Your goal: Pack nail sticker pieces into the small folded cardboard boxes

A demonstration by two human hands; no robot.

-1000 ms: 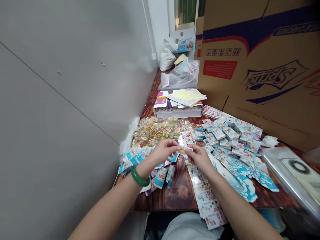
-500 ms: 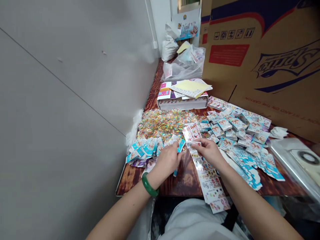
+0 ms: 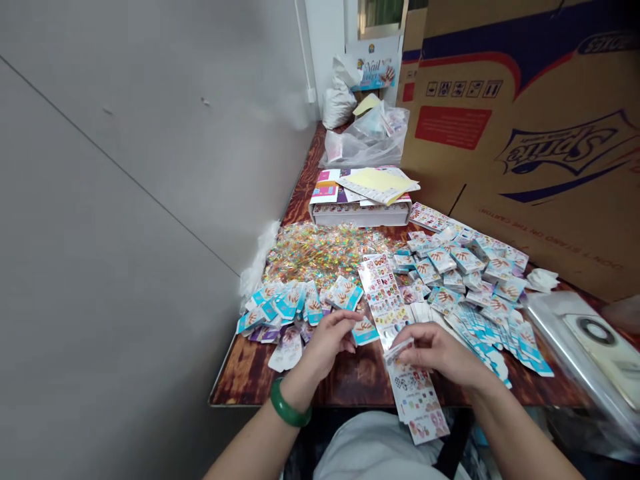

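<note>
My right hand (image 3: 434,348) is closed in a pinch on a small folded sticker sheet (image 3: 399,349), held over a long strip of overlapping printed nail sticker sheets (image 3: 384,293). Left of the strip, my left hand (image 3: 327,341), with a green bangle at the wrist, has bent fingers around the near edge of a small blue-and-white card sleeve (image 3: 367,331). The thumb's contact with it is partly hidden. More blue-and-white sleeves (image 3: 287,301) lie in a loose heap beyond my left hand. Past them spreads a pile of small clear packets with coloured bits (image 3: 320,250).
Filled small packs (image 3: 465,260) and fanned flat sleeves (image 3: 485,333) cover the right side. A phone (image 3: 603,340) rests on clear plastic there. Behind stand a white box (image 3: 363,215) with papers on top, plastic bags (image 3: 367,143) and a large carton (image 3: 530,133). A grey wall borders the left.
Both hands have come nearer to my body. The right hand has brought the small sheet down along the strip. A sleeve mostly hidden by my left hand now shows at its fingertips. The view has shifted slightly.
</note>
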